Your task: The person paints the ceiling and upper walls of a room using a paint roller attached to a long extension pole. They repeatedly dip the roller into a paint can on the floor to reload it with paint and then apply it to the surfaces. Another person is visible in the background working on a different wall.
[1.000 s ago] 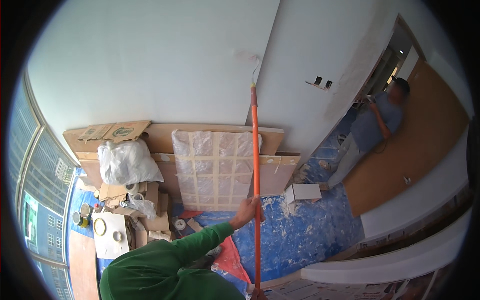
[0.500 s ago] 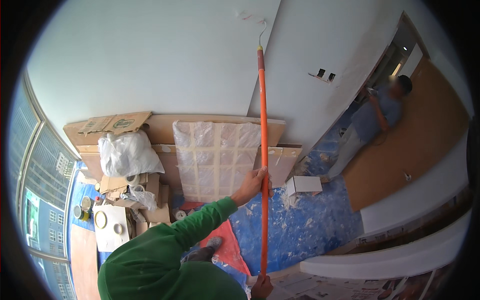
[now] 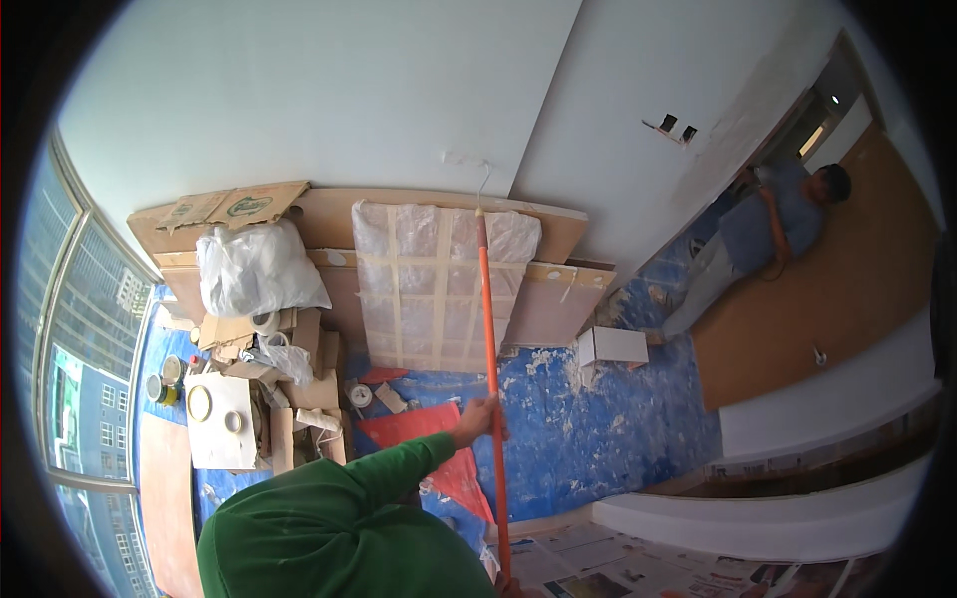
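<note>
My left hand (image 3: 477, 419), in a green sleeve, grips a long orange pole (image 3: 488, 329) about two thirds of the way down. The pole runs up to a paint roller (image 3: 467, 159) that lies against the white wall (image 3: 329, 90). At the pole's lower end, on the picture's bottom edge, a small part of my right hand (image 3: 503, 586) shows around the pole.
Wooden boards with a taped plastic sheet (image 3: 429, 289) lean on the wall, beside a white bag (image 3: 254, 264) and cardboard (image 3: 229, 209). Blue floor cover (image 3: 598, 429), a red sheet (image 3: 419, 424), a white box (image 3: 613, 346), paint tins (image 3: 164, 379). Another person (image 3: 768, 224) stands at the right.
The roller rose up the wall, then came down to just above the boards. My left hand stayed on the pole, and the view tilted.
</note>
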Tool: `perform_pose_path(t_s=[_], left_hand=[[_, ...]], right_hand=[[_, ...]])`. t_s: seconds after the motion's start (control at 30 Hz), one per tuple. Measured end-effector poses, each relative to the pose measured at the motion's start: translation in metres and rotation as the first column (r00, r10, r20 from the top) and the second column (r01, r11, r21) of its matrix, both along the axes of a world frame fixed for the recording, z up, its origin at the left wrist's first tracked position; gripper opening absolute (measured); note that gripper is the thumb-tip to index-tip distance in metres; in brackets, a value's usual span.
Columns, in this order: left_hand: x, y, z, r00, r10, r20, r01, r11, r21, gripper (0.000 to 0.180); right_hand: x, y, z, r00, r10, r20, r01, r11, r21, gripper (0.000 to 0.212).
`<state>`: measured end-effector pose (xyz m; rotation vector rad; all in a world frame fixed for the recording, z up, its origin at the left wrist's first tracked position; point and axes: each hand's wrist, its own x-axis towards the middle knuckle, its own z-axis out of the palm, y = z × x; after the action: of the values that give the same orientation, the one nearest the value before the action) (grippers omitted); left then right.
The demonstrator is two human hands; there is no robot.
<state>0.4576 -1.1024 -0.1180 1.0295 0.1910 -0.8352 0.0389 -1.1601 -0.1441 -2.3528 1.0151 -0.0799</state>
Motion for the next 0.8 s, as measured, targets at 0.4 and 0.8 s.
perform_pose_path(t_s=[0.4,0.8], left_hand=[[-0.006,0.007,0.021,0.992,-0.029,0.121,0.026,0.999,0.03,0.053],[0.039,0.004,0.144,0.931,0.038,0.362,-0.016,0.998,-0.063,0.048]], right_hand=[[0.004,-0.005,0.0,0.999,0.046,0.006,-0.046,0.999,0.005,0.029],[0.045,0.0,0.008,0.992,0.066,0.105,-0.062,0.997,-0.041,0.027]])
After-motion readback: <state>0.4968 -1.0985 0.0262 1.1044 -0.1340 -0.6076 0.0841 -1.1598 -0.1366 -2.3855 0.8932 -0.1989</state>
